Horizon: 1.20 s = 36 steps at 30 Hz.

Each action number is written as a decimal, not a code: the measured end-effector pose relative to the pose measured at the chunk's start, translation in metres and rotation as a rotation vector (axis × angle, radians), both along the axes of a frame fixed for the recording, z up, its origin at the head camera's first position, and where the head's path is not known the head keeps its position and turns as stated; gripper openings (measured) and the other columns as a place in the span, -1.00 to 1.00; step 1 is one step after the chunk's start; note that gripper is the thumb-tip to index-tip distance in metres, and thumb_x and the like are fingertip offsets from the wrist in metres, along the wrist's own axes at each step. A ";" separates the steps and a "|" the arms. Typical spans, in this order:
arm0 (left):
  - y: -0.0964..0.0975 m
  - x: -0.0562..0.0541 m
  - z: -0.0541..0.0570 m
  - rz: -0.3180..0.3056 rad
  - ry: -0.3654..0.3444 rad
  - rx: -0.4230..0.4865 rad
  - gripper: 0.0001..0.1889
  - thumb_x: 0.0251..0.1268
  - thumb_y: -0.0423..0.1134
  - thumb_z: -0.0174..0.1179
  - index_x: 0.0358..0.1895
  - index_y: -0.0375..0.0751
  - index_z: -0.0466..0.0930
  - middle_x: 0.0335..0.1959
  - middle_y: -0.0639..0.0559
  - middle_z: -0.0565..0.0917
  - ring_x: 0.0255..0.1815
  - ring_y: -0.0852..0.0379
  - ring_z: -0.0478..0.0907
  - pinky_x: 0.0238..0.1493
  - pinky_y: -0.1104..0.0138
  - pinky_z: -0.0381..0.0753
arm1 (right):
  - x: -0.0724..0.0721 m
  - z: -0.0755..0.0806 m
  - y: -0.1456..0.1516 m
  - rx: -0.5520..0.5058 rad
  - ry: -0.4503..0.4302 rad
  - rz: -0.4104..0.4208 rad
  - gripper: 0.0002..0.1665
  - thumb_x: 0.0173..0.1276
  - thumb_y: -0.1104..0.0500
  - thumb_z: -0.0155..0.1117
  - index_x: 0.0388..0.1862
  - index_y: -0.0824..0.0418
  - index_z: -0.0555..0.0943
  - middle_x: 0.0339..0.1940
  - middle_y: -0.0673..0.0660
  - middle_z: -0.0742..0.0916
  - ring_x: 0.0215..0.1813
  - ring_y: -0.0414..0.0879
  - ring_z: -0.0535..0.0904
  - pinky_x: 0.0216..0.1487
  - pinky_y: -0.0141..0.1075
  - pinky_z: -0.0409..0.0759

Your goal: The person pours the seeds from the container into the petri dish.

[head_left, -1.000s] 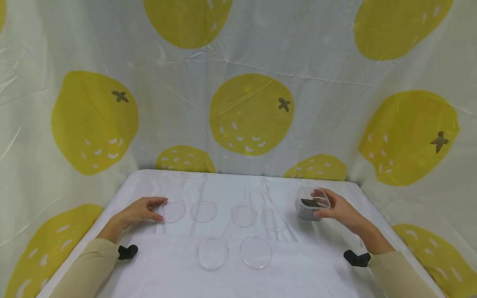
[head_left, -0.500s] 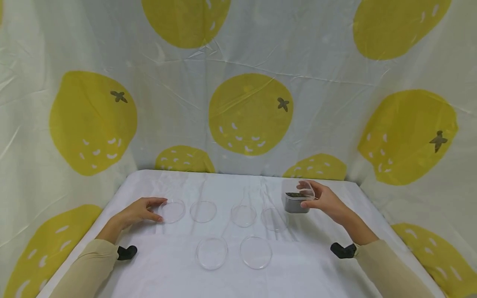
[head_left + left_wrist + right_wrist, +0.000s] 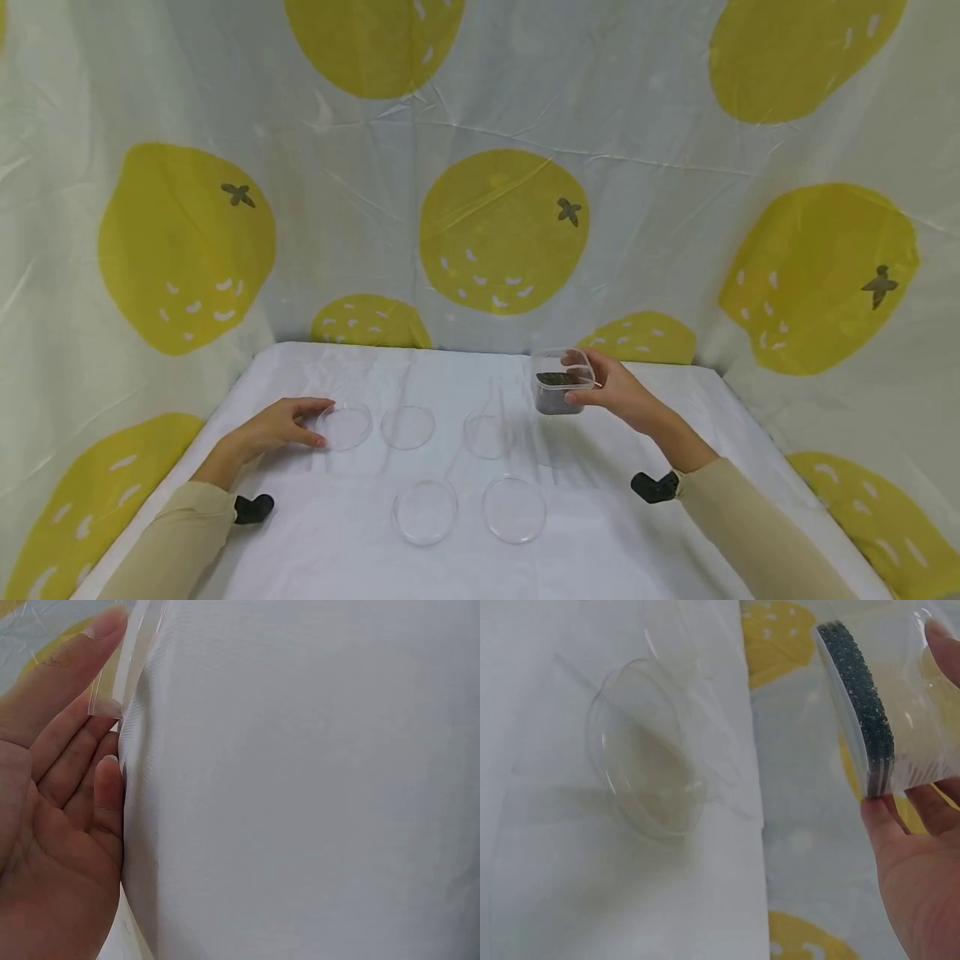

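Note:
At the far left, a clear petri dish [image 3: 348, 427] lies on the white table. My left hand [image 3: 279, 429] holds its edge between thumb and fingers; in the left wrist view, the dish's clear rim [image 3: 105, 697] shows between them. My right hand [image 3: 621, 396] grips a square clear plastic container [image 3: 561, 403] from its right side, thumb at the front and fingers behind. The container is held up above the table at the right-centre. Inside is a layer of dark, speckled granular material [image 3: 859, 697]. Another petri dish [image 3: 649, 750] lies below it in the right wrist view.
More petri dishes stand on the table: one beside the left dish [image 3: 407, 427], a middle dish [image 3: 487, 436], and two nearer ones, a front-left dish [image 3: 425, 512] and a front-right dish [image 3: 514, 510]. A lemon-print curtain [image 3: 360, 225] hangs behind and at both sides.
My right hand has carried the container left and slightly away from me, from the table's right side to right-centre. The left hand stays at its dish.

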<state>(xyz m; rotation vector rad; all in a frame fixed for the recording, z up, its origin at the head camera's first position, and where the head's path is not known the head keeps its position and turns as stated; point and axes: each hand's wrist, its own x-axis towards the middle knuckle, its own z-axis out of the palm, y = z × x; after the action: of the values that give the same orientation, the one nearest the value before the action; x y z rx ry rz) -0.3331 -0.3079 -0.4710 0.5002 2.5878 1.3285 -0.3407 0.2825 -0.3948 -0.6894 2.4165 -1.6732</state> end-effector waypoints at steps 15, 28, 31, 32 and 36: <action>0.000 0.000 -0.003 0.002 0.027 -0.023 -0.25 0.10 -0.24 0.58 0.38 -0.39 0.51 0.36 -0.33 0.53 0.42 -0.37 0.31 0.40 -0.26 0.21 | -0.017 0.014 -0.044 0.075 0.061 0.003 -0.04 0.30 0.22 0.56 0.58 0.25 0.28 0.47 0.26 0.46 0.52 0.22 0.31 0.41 0.18 0.35; 0.001 0.001 -0.001 0.008 -0.003 0.022 -0.24 0.13 -0.23 0.57 0.42 -0.36 0.49 0.41 -0.32 0.48 0.44 -0.31 0.28 0.43 -0.22 0.16 | -0.037 0.011 -0.097 0.123 0.095 0.037 0.01 0.27 0.19 0.59 0.59 0.22 0.26 0.45 0.22 0.47 0.48 0.19 0.35 0.49 0.11 0.27; 0.001 0.002 -0.001 0.013 -0.020 0.026 -0.23 0.14 -0.23 0.57 0.43 -0.37 0.47 0.43 -0.33 0.45 0.50 -0.34 0.20 0.45 -0.24 0.12 | -0.041 0.010 -0.109 0.138 0.102 0.051 0.03 0.25 0.19 0.60 0.60 0.24 0.25 0.45 0.22 0.48 0.49 0.19 0.35 0.48 0.06 0.30; 0.001 0.002 0.000 0.015 -0.026 0.029 -0.22 0.14 -0.24 0.57 0.43 -0.38 0.46 0.44 -0.34 0.44 0.51 -0.36 0.18 0.45 -0.25 0.11 | -0.042 0.009 -0.113 0.145 0.108 0.055 0.03 0.25 0.18 0.61 0.60 0.24 0.26 0.44 0.20 0.49 0.48 0.18 0.36 0.48 0.04 0.31; 0.002 0.003 0.001 0.013 -0.038 0.032 -0.21 0.14 -0.25 0.56 0.44 -0.40 0.44 0.45 -0.38 0.42 0.52 -0.38 0.15 0.46 -0.27 0.08 | -0.045 0.007 -0.126 0.163 0.151 0.077 -0.01 0.21 0.19 0.64 0.54 0.26 0.33 0.41 0.20 0.51 0.47 0.19 0.38 0.46 -0.01 0.35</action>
<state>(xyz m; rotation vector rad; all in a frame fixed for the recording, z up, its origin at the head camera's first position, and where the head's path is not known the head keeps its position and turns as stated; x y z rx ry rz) -0.3300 -0.3055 -0.4699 0.4590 2.5470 1.3725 -0.3856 0.1566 -0.3883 -0.9001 2.5551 -1.4240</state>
